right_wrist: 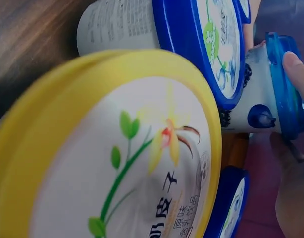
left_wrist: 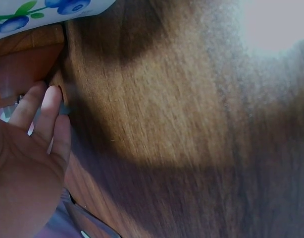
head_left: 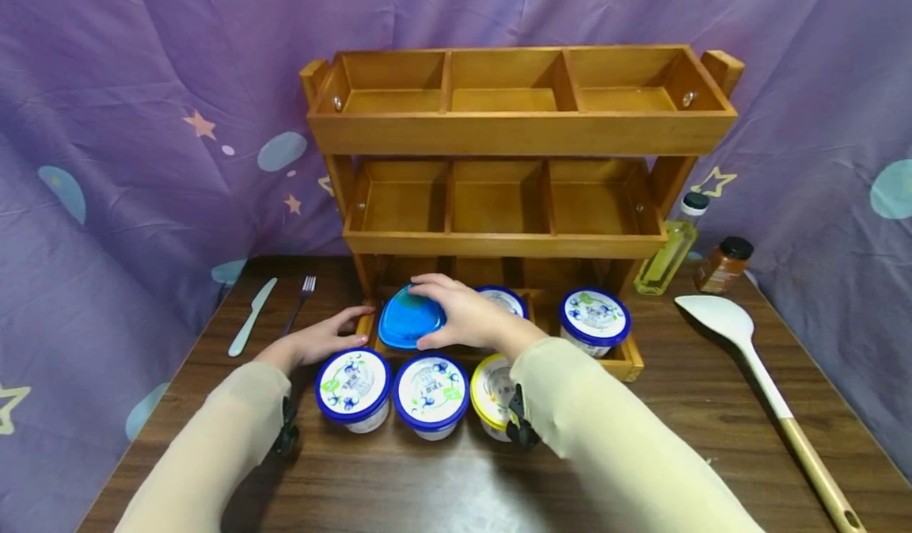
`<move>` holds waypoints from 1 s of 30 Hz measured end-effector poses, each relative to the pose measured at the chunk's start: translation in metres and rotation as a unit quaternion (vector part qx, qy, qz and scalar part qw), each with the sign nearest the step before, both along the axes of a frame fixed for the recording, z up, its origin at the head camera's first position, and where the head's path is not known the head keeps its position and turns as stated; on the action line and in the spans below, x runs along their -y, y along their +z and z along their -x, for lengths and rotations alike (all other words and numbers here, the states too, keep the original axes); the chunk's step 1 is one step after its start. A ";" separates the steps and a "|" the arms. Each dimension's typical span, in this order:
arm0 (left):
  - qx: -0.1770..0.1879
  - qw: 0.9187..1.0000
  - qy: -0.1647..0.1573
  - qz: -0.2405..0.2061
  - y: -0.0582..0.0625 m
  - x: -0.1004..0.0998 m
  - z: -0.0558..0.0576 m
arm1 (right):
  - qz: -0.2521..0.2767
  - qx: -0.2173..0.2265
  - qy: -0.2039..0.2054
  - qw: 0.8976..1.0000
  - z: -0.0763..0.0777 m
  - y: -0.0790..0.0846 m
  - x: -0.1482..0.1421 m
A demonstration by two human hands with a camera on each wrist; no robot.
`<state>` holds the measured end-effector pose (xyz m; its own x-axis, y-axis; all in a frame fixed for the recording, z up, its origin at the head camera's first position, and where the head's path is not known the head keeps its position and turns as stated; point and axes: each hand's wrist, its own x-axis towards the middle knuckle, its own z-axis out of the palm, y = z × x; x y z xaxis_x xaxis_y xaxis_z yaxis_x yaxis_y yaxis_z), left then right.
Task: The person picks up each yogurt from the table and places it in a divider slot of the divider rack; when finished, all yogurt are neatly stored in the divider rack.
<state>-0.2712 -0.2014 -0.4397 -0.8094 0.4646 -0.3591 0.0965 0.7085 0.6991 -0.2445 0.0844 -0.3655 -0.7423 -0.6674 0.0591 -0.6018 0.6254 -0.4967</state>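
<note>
Where the right hand (head_left: 466, 311) meets the translucent-lidded cup (head_left: 408, 323), I read the governing relation: the cup lies directly to the left of that palm, with the thumb at the near edge of the lid and the fingers at the far edge. I record the right hand as clamped on the lid's rim. The right wrist view confirms the span: digits lie on both sides of the lid, and the printed cup wall extends beneath it. The lid is a rounded triangle; one corner points forward, next to the fingertips. I judge the cup's vertical axis to be near upright.

Below and to the left of the right hand is the left compartment of the lowest tier of the wooden rack (head_left: 523, 134). The cup is over or within this compartment. Its base is hidden, so I cannot tell whether it touches the floor.

The left hand (head_left: 324, 341) is the farther of the two. Its fingers are apart, extended and unloaded at the rack's outer left end, with that end between them and the cup; I cannot confirm contact.

Check clearances. Just beyond the right hand stands a blue-lidded tub (head_left: 504, 299); below its wrist stands a yellow-lidded tub (head_left: 490, 386). I judge a rightward shift likeliest to meet the former.
</note>
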 end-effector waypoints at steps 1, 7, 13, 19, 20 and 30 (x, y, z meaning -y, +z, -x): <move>0.001 1.000 0.000 -0.001 0.000 0.000 0.000 | -0.003 0.007 -0.002 1.000 0.000 0.000 0.000; 0.007 1.000 0.006 0.002 0.003 -0.001 -0.001 | -0.018 0.024 0.002 1.000 0.006 -0.003 0.004; 0.011 1.000 0.011 0.003 0.002 -0.001 -0.002 | -0.034 0.036 -0.004 0.999 0.012 -0.005 0.008; 0.012 1.000 0.015 0.001 0.003 -0.001 -0.002 | -0.059 0.063 -0.035 0.996 0.011 -0.003 0.010; 0.012 1.000 0.015 0.000 0.003 -0.001 -0.002 | -0.063 0.066 -0.041 0.995 0.010 -0.003 0.011; 0.014 1.000 0.018 0.001 0.001 0.000 -0.001 | -0.088 0.053 -0.048 0.994 0.011 -0.002 0.011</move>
